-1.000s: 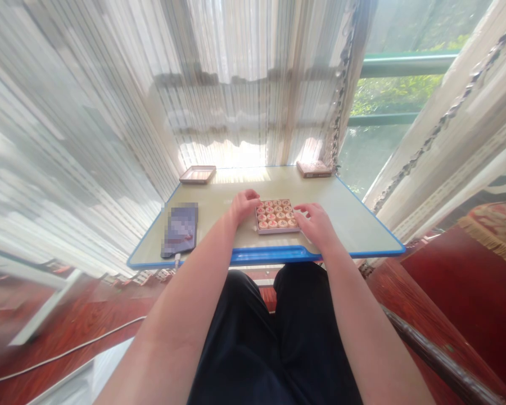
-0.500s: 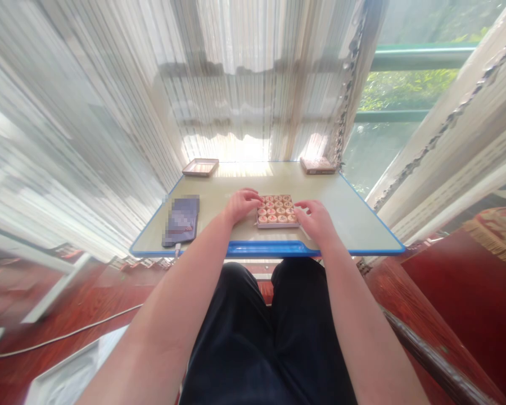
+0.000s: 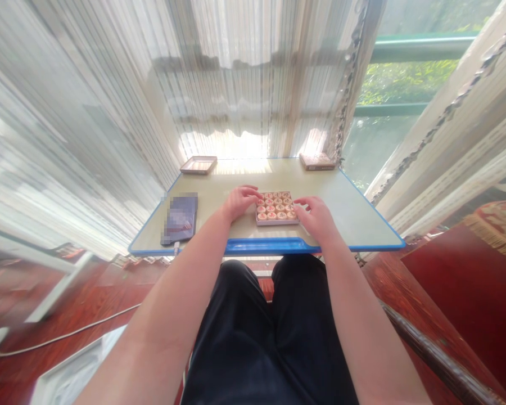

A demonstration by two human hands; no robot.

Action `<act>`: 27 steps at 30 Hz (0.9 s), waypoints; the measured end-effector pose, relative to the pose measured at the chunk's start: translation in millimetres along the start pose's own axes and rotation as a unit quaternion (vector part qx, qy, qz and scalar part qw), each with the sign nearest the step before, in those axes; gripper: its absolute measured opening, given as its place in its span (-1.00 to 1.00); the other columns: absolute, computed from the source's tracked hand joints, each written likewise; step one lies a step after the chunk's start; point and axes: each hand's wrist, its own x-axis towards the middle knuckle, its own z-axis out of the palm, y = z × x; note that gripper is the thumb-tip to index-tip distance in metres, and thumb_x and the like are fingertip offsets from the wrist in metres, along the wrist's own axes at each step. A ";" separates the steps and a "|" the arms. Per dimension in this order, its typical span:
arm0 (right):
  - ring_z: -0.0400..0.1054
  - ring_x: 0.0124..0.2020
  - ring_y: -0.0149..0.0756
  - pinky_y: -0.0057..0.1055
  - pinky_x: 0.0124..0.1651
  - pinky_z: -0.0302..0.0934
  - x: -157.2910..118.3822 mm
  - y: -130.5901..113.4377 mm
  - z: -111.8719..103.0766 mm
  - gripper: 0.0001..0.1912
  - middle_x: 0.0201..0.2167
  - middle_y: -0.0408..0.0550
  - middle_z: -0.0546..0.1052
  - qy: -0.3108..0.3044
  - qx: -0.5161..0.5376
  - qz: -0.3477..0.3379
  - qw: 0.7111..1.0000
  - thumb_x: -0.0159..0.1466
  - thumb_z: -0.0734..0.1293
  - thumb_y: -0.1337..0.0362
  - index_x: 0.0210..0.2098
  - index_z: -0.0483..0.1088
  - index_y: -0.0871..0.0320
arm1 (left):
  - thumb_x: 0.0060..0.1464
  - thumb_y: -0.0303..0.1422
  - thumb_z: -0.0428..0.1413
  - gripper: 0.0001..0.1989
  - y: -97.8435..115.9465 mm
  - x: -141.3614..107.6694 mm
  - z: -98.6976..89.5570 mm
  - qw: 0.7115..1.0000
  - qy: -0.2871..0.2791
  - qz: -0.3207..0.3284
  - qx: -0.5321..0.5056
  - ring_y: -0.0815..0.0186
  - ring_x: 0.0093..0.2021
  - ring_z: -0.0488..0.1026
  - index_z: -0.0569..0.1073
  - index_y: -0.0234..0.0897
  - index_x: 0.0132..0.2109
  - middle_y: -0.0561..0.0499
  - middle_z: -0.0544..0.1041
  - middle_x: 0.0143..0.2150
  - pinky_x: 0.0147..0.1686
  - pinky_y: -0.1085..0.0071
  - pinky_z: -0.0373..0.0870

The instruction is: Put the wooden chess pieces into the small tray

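A shallow box (image 3: pixel 277 222) sits on the table, filled with rows of round xiangqi pieces (image 3: pixel 279 206) marked in red and dark characters. At its left side rests my left hand (image 3: pixel 241 201), fingers stretched out and slightly curved, tips at the box's upper left edge. My right hand (image 3: pixel 314 216) lies by the opposite side, thumb and fingers apart, tips at or close to the right edge. I see no piece lifted in either hand. Whether the fingertips press on the box or only rest beside it is hard to make out.
The table (image 3: pixel 349 219) has a blue rim and a blue front groove (image 3: pixel 265 245). A dark phone-like device (image 3: pixel 181 219), partly pixelated, lies left with a cable. At the back stand an empty shallow lid (image 3: pixel 199 164) and a closed box (image 3: pixel 317 162). Curtains (image 3: pixel 236 73) hang behind.
The view has shifted slightly, so the table sits a little higher. Both hands stay beside the box, and the pieces look the same.
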 end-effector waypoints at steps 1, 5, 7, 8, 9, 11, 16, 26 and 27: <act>0.27 -0.36 -0.30 -0.27 -0.12 0.21 -0.1 -0.1 0.0 -0.72 -0.29 -0.01 0.43 0.000 0.000 0.000 1.000 0.14 0.25 0.23 -0.23 0.50 0.19 | -0.15 -0.32 0.12 -0.80 -0.6 0.2 -0.2 1.000 0.006 -0.002 -0.011 0.20 0.00 0.41 0.60 -0.23 -0.36 0.01 0.51 -0.05 0.11 0.36 0.22; 0.28 -0.36 -0.31 -0.29 -0.12 0.21 -0.2 -0.3 -0.3 -0.72 -0.29 -0.01 0.42 -0.002 0.008 -0.001 1.000 0.15 0.24 0.24 -0.23 0.50 0.19 | -0.16 -0.32 0.13 -0.81 -4.5 1.5 -0.2 0.999 0.018 -0.008 -0.040 0.18 0.00 0.41 0.60 -0.24 -0.38 -0.01 0.52 -0.07 0.10 0.34 0.23; 0.28 -0.36 -0.31 -0.30 -0.13 0.21 -0.2 -0.4 -0.5 -0.73 -0.29 -0.01 0.42 -0.003 0.013 0.002 1.000 0.15 0.24 0.24 -0.24 0.51 0.18 | -0.17 -0.30 0.14 -0.81 -6.4 2.3 0.3 0.999 0.017 -0.007 -0.051 0.18 -0.01 0.42 0.59 -0.24 -0.39 -0.02 0.52 -0.07 0.10 0.33 0.23; 0.28 -0.36 -0.31 -0.30 -0.13 0.21 -0.2 -0.5 -0.6 -0.73 -0.29 -0.02 0.42 -0.004 0.015 0.004 1.000 0.15 0.25 0.24 -0.25 0.51 0.17 | -0.18 -0.29 0.15 -0.81 -7.0 2.7 0.6 0.998 0.014 -0.007 -0.053 0.18 -0.01 0.42 0.59 -0.25 -0.38 -0.02 0.52 -0.07 0.09 0.32 0.24; 0.29 -0.36 -0.31 -0.30 -0.13 0.21 -0.3 -0.6 -0.7 -0.74 -0.29 -0.02 0.42 -0.005 0.015 0.007 1.000 0.15 0.25 0.24 -0.25 0.52 0.17 | -0.19 -0.29 0.17 -0.81 -7.5 2.9 0.8 0.999 0.009 -0.006 -0.050 0.17 -0.02 0.43 0.59 -0.25 -0.38 -0.03 0.52 -0.06 0.08 0.32 0.25; 0.29 -0.35 -0.31 -0.29 -0.12 0.21 -0.5 -0.6 -0.8 -0.74 -0.29 -0.02 0.42 -0.007 0.013 0.009 1.000 0.15 0.25 0.23 -0.25 0.52 0.16 | -0.22 -0.28 0.19 -0.78 -7.6 3.2 0.8 0.999 -0.004 -0.005 -0.036 0.18 -0.03 0.43 0.58 -0.24 -0.34 -0.03 0.51 -0.04 0.05 0.32 0.27; 0.29 -0.35 -0.31 -0.30 -0.11 0.20 -1.0 -0.5 -0.5 -0.73 -0.30 -0.02 0.42 -0.010 0.008 0.006 1.000 0.15 0.24 0.24 -0.25 0.52 0.17 | -0.21 -0.29 0.17 -0.61 -6.9 2.6 -0.2 0.999 -0.033 -0.019 -0.021 0.22 -0.14 0.46 0.52 -0.23 -0.14 0.00 0.55 -0.18 -0.10 0.35 0.36; 0.28 -0.36 -0.30 -0.27 -0.08 0.19 0.4 -3.2 -0.8 -0.71 -0.29 -0.01 0.43 -0.012 0.014 0.016 1.000 0.14 0.20 0.28 -0.24 0.50 0.19 | -0.18 -0.26 0.12 -0.65 -6.0 1.6 2.3 0.998 -0.009 -0.035 -0.054 0.22 -0.19 0.47 0.52 -0.26 -0.18 0.00 0.56 -0.28 -0.17 0.38 0.37; 0.28 -0.36 -0.30 -0.27 -0.07 0.19 0.4 -3.4 -0.8 -0.70 -0.28 -0.01 0.43 -0.013 0.016 0.017 1.000 0.14 0.19 0.29 -0.24 0.50 0.19 | -0.16 -0.26 0.11 -0.66 -5.4 1.3 2.1 0.998 -0.001 -0.038 -0.045 0.22 -0.19 0.47 0.52 -0.26 -0.18 0.00 0.56 -0.29 -0.16 0.37 0.37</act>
